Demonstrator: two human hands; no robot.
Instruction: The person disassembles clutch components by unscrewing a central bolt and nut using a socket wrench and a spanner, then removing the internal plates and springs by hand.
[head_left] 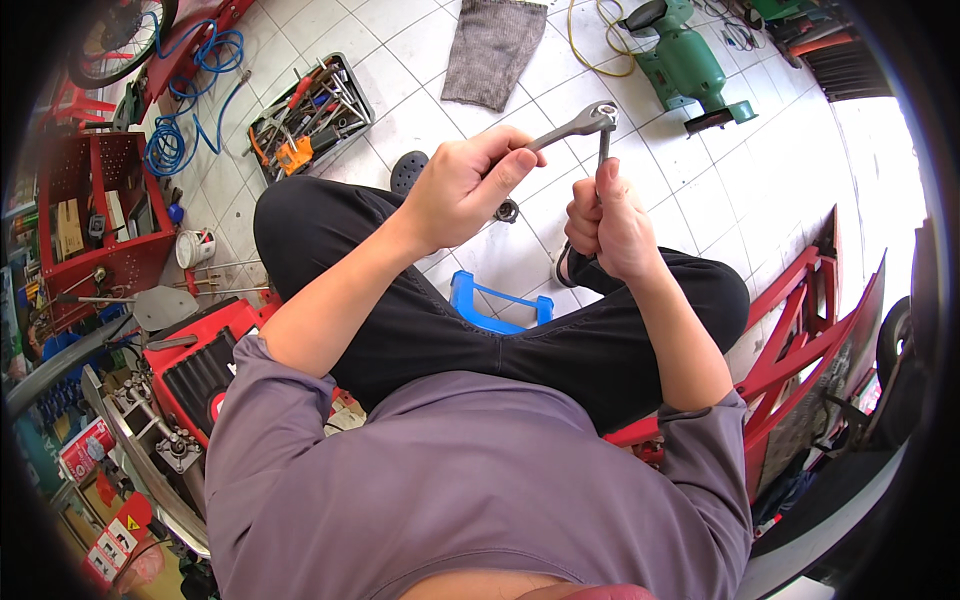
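Note:
My left hand point(462, 190) is closed round the handle of a grey metal wrench point(570, 127), which points away to the right. The wrench's ringed head meets the upper end of a slim metal rod point(604, 147); whether it encircles the rod or only touches it I cannot tell. My right hand point(612, 218) grips that rod upright, thumb along it, and hides its lower part. Just below my left hand a small dark ring-shaped part point(507, 211) shows. A blue plastic frame, perhaps a low stool point(488, 318), stands between my legs.
A black tray of tools point(310, 115) lies on the tiled floor, far left, near a coiled blue hose point(180, 130). A grey ribbed mat point(495, 50) and a green bench grinder point(690, 65) are ahead. Red metal frames point(800, 340) stand right, a red cabinet point(105, 200) left.

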